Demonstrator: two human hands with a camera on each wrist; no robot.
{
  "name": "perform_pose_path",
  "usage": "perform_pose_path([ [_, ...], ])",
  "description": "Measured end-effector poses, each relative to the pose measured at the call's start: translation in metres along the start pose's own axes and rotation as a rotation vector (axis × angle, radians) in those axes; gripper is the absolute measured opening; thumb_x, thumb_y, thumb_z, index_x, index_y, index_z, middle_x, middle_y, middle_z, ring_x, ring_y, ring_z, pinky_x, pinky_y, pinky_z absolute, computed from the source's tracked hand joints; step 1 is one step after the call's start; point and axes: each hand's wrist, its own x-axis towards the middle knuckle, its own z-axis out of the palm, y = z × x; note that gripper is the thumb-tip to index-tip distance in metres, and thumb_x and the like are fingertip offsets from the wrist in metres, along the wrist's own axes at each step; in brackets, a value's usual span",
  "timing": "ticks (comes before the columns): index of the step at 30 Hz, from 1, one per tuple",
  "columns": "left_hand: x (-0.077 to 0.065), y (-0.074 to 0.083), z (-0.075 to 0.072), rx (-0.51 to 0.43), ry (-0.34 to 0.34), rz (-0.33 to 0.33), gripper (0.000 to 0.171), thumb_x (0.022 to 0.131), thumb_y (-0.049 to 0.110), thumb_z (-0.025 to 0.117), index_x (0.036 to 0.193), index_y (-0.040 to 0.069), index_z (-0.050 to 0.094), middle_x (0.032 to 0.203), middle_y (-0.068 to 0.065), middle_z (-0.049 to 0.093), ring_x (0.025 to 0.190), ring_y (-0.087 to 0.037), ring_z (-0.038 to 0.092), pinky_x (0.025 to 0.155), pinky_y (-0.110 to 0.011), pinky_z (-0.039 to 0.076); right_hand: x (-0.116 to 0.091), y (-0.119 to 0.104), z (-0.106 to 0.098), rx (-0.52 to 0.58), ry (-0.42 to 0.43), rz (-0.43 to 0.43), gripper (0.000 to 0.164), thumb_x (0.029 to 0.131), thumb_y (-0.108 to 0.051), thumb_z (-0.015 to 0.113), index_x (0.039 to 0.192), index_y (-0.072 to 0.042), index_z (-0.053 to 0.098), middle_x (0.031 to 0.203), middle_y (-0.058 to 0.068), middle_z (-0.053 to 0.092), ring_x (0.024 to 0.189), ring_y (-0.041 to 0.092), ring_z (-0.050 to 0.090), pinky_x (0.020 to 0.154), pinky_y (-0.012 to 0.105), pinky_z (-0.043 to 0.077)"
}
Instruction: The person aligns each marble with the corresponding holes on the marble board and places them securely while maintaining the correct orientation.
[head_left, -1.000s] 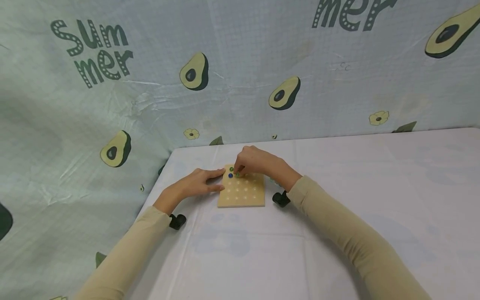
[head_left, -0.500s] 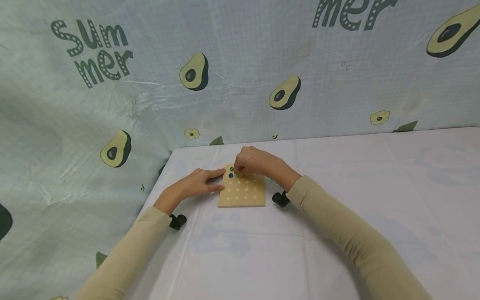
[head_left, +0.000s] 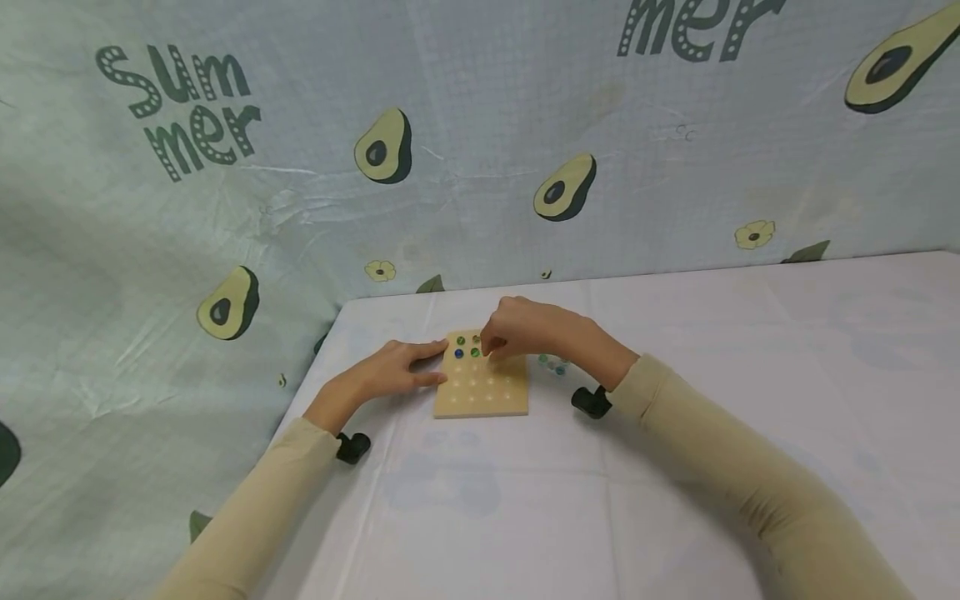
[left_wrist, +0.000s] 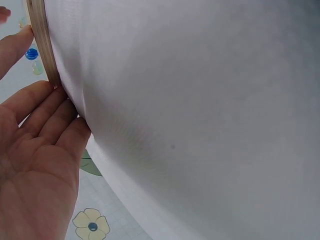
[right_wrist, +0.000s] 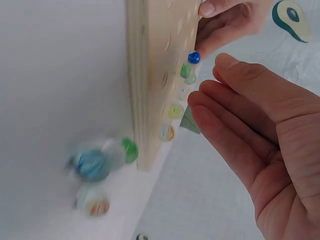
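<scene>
A light wooden board [head_left: 480, 403] with rows of shallow hollows lies on the white-covered table. Glass marbles sit in hollows at its far end, among them a blue marble [head_left: 459, 353] and a green marble [head_left: 475, 352]. My left hand [head_left: 393, 367] touches the board's left edge, thumb and fingers spread apart. Over the board's far right part is my right hand [head_left: 536, 327]. In the right wrist view its thumb and fingertips stand slightly apart, with no marble visible between them. The right hand hides part of the far rows in the head view.
Several loose marbles [head_left: 559, 370] lie on the cloth just right of the board; the right wrist view shows a blurred blue-streaked marble [right_wrist: 92, 164] there. A curtain [head_left: 465, 233] printed with avocados hangs behind the table. Each wrist carries a black camera.
My right hand has moved right, away from the green marble, which now shows in its hollow. The loose marbles right of the board have come into clearer view. My left hand stays put.
</scene>
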Motion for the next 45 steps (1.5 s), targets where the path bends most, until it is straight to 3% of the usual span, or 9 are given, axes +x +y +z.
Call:
perform_pose_path([
  [8, -0.001, -0.003, 0.002, -0.008, 0.009, 0.021, 0.073, 0.099, 0.048, 0.064, 0.159, 0.015, 0.036, 0.161, -0.01, 0.037, 0.149, -0.034, 0.033, 0.118, -0.053, 0.032, -0.043, 0.014, -0.001, -0.004, -0.028, 0.031, 0.016, 0.091, -0.017, 0.079, 0.105, -0.011, 0.08, 0.093, -0.005, 0.076, 0.077, 0.001, 0.065, 0.073, 0.019, 0.056],
  [19, 0.0, -0.005, 0.001, -0.004, 0.012, 0.045, 0.072, 0.099, 0.047, 0.064, 0.158, 0.016, 0.037, 0.16, -0.01, 0.038, 0.148, -0.035, 0.035, 0.117, -0.053, 0.034, -0.088, 0.032, -0.003, 0.024, 0.031, -0.047, 0.018, 0.09, -0.012, 0.079, 0.107, -0.009, 0.079, 0.101, -0.002, 0.077, 0.088, 0.006, 0.071, 0.078, 0.022, 0.058],
  [37, -0.001, -0.004, 0.001, -0.005, 0.015, 0.059, 0.072, 0.099, 0.046, 0.064, 0.158, 0.013, 0.038, 0.16, -0.011, 0.039, 0.147, -0.035, 0.036, 0.116, -0.053, 0.035, -0.087, 0.055, 0.004, 0.026, -0.039, -0.038, 0.015, 0.087, -0.011, 0.082, 0.102, -0.009, 0.081, 0.096, -0.004, 0.078, 0.082, 0.001, 0.069, 0.072, 0.017, 0.056],
  [45, 0.0, -0.003, 0.0, -0.004, 0.014, 0.059, 0.072, 0.099, 0.046, 0.064, 0.158, 0.013, 0.037, 0.159, -0.011, 0.039, 0.147, -0.034, 0.037, 0.116, -0.052, 0.036, -0.085, 0.055, 0.006, -0.04, -0.008, -0.058, 0.013, 0.086, -0.012, 0.083, 0.099, -0.012, 0.082, 0.093, -0.006, 0.078, 0.077, -0.002, 0.067, 0.069, 0.015, 0.055],
])
